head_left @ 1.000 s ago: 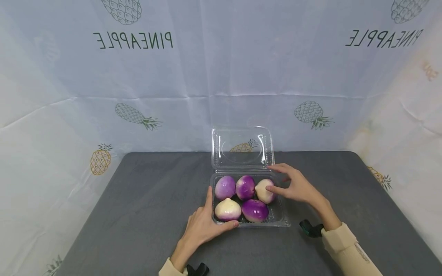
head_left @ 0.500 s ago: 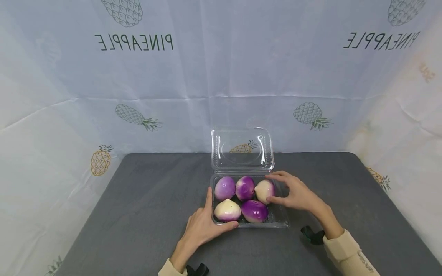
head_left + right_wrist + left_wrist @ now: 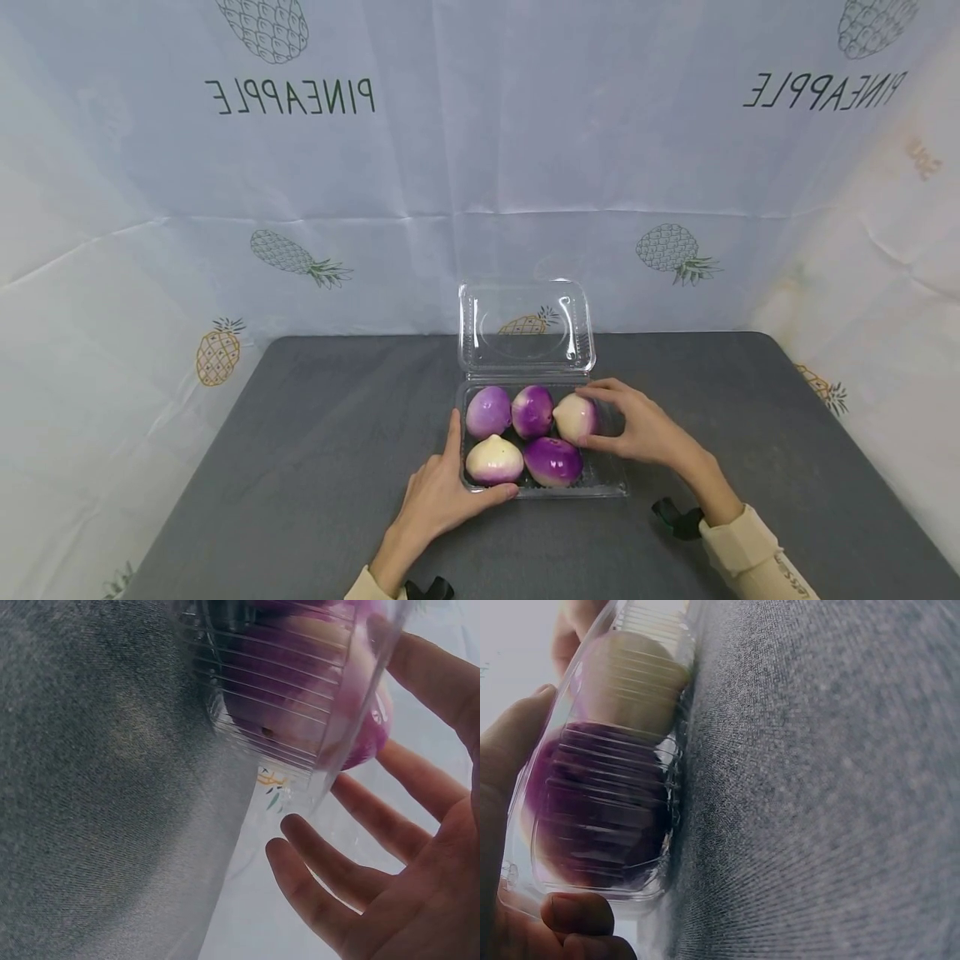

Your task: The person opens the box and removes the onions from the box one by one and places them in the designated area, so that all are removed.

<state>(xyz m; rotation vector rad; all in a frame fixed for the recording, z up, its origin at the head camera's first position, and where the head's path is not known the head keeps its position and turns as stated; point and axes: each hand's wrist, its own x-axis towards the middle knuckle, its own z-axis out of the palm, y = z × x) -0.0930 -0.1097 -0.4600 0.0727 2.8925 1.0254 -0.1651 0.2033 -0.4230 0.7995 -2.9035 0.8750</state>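
Note:
A clear plastic clamshell box (image 3: pixel 607 487) lies on the table with its lid (image 3: pixel 525 354) raised at the back. Several glossy purple-and-cream onions sit inside, among them a pale one (image 3: pixel 493 460) at front left and a purple one (image 3: pixel 553 462) at front centre. My left hand (image 3: pixel 438 492) holds the box at its front left corner, index finger along the side and thumb along the front. With thumb and index finger, my right hand (image 3: pixel 648 427) grips the back right onion (image 3: pixel 574 418); its other fingers (image 3: pixel 315 900) spread outside the box in the right wrist view.
The dark grey table (image 3: pixel 322 417) extends around the box. Behind and at both sides hangs a pale cloth (image 3: pixel 465 150) printed with pineapples. A dark strap (image 3: pixel 678 518) sits at the right wrist.
My right hand has come down and forward from the lid's hinge area, its thumb and index finger closing around the back right onion. The left hand stays at the box.

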